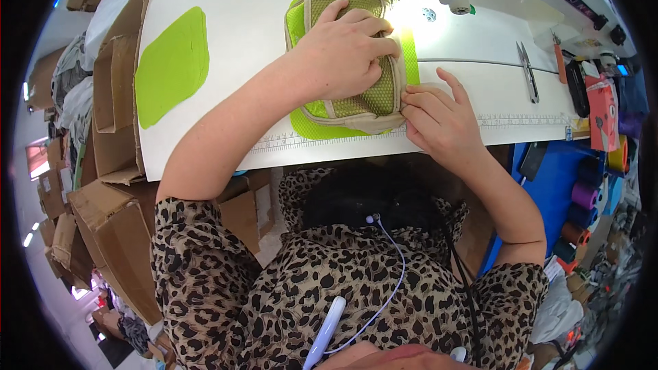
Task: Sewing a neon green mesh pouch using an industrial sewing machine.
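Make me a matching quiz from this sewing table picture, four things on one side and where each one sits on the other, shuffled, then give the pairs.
Things:
1. left hand
2. right hand
3. loose green fabric piece
4. thread snips

Places:
A. alone on the white table, off to the left side
B. pressed flat on top of the green mesh pouch
C. lying on the table to the right of the pouch
D. fingertips at the pouch's near right edge

Pairs: 1-B, 2-D, 3-A, 4-C
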`<control>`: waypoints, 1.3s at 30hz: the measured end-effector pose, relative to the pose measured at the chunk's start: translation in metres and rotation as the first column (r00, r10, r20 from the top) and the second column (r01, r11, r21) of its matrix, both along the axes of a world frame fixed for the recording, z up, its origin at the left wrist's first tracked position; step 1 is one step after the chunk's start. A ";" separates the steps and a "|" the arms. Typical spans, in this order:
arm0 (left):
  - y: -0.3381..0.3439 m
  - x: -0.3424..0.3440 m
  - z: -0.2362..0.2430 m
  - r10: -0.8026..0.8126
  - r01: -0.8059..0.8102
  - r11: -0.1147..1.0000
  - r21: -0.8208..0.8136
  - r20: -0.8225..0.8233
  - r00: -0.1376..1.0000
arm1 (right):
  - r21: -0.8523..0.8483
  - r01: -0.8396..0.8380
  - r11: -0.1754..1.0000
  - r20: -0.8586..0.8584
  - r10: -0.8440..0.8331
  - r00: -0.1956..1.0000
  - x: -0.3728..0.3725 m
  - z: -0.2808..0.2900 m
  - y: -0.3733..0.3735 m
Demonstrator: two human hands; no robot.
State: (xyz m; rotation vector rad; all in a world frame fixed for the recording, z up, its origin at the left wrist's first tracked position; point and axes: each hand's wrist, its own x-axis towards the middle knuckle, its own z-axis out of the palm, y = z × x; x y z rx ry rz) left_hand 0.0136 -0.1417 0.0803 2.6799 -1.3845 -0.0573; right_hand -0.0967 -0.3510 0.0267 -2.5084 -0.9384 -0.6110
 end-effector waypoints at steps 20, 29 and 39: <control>0.013 -0.007 0.008 -0.006 0.008 0.998 -0.058 0.039 0.999 | -0.023 -0.010 1.000 -0.076 0.008 0.997 -0.005 0.013 0.008; 0.013 0.007 0.011 0.047 -0.047 0.999 0.013 0.031 0.998 | -0.026 0.030 0.999 -0.084 -0.032 0.996 0.011 0.016 0.013; 0.014 0.021 0.011 0.045 -0.047 0.999 0.025 0.091 0.995 | -0.033 0.068 0.997 -0.069 -0.070 0.995 0.029 0.015 0.015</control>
